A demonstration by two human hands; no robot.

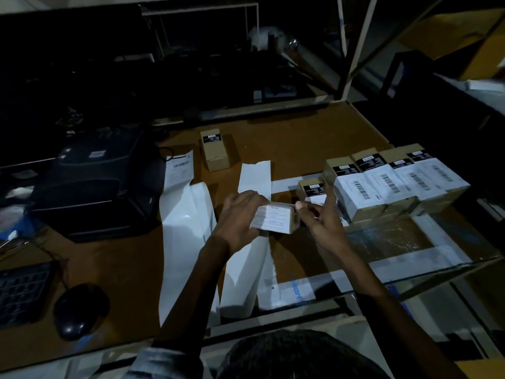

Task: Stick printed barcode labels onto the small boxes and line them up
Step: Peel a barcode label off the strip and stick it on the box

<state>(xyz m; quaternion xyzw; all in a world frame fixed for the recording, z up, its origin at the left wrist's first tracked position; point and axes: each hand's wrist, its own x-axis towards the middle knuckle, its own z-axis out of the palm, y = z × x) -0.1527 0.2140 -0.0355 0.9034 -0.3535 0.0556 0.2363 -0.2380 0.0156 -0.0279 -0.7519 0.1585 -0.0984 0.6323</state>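
Box (276, 218) sits between both hands — left hand (240, 214) grips it, right hand (318, 214) pinches its end

Black mouse (81, 310) and keyboard (23, 292) lying on the brown counter (300, 138), near left; dark label printer (93, 181) sitting behind them.

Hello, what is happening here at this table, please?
A person is labelling small boxes. The left hand grips a box in hand with a white label on it, and the right hand works at its end. Labelled boxes stand in a row at right; one unlabelled box waits further back.
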